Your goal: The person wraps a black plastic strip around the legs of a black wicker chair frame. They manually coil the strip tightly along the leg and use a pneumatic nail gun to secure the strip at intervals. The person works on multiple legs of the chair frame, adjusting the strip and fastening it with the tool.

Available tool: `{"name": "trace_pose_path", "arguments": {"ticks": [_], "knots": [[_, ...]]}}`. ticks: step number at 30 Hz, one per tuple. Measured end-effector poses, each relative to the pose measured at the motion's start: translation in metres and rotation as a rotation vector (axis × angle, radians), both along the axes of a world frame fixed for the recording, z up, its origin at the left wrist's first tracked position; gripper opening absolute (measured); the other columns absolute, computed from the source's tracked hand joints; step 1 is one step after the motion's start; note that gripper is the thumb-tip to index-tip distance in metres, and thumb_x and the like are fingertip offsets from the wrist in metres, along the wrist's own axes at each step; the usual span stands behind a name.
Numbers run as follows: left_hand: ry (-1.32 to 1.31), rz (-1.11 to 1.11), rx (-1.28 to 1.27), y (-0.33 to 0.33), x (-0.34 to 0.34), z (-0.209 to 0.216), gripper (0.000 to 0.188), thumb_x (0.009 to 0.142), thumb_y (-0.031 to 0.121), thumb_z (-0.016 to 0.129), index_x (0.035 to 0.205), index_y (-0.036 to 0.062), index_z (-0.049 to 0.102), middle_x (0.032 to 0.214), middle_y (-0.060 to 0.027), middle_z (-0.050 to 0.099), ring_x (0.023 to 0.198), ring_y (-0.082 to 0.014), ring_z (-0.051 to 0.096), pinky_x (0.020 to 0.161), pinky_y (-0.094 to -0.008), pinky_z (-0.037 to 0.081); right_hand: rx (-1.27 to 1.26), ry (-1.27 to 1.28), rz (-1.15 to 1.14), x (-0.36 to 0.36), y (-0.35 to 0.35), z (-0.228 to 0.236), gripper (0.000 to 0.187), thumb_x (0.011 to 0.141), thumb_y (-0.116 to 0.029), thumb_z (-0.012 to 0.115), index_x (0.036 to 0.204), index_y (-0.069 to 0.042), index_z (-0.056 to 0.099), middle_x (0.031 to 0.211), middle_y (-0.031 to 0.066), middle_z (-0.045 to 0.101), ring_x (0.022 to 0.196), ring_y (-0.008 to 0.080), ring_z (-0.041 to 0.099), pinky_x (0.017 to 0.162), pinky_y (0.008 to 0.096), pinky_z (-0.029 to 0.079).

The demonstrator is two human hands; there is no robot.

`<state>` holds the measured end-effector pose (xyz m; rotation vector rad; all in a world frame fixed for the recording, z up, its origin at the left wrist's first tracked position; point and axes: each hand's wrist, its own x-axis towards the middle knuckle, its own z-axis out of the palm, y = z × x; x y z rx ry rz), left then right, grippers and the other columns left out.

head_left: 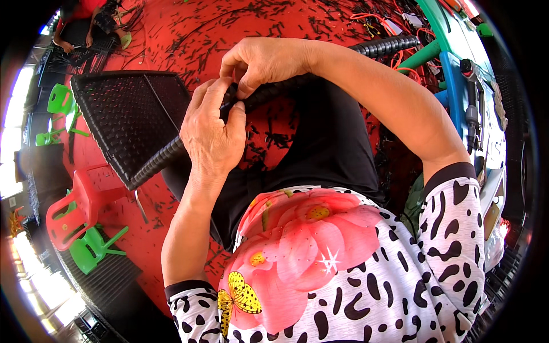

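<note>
A black wicker furniture frame (131, 108) lies across my lap, with a tightly woven panel at the left and a strip-wrapped bar (389, 46) reaching to the upper right. My left hand (213, 128) is closed on the wrapped bar beside the panel, its thumb and fingers on either side. Just above it, my right hand (266, 66) bends inward with its fingertips pinched together at the same spot. What lies in that pinch is dark and partly covered by my fingers, so I cannot make it out.
Short black strip scraps litter the red floor (189, 28). Left of me are a red plastic chair (83, 208) and a green chair (91, 248). Orange cords (372, 20) and a green-legged table (426, 54) stand at the right. Another person's hand (66, 46) works at the upper left.
</note>
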<state>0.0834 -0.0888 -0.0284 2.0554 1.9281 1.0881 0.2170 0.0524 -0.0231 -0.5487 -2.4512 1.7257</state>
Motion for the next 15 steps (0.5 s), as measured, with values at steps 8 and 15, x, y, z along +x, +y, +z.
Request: {"name": "trace_pose_path", "arguments": {"ticks": [8,15], "knots": [[0.094,-0.051,0.067,-0.005,0.0,-0.004,0.039,0.073,0.001,0.064,0.112,0.0018,0.061,0.105,-0.0139,0.064,0.096,-0.0303,0.063,0.084,-0.036,0.048,-0.069,0.015,-0.035,-0.003,0.001,-0.003,0.018,0.076,-0.007,0.067,0.093,0.0,0.067,0.081,0.0033,0.065,0.079,0.0119,0.059,0.071,0.0263,0.046],[0.254,0.06,0.266,-0.012,0.01,-0.023,0.049,0.069,0.001,0.071,0.115,0.0111,0.059,0.102,-0.0078,0.064,0.095,-0.0237,0.061,0.086,-0.036,0.04,0.006,-0.062,-0.029,-0.008,0.0,-0.001,0.014,0.075,-0.005,0.064,0.089,0.0,0.066,0.078,0.0037,0.065,0.073,0.0123,0.058,0.067,0.0266,0.046]]}}
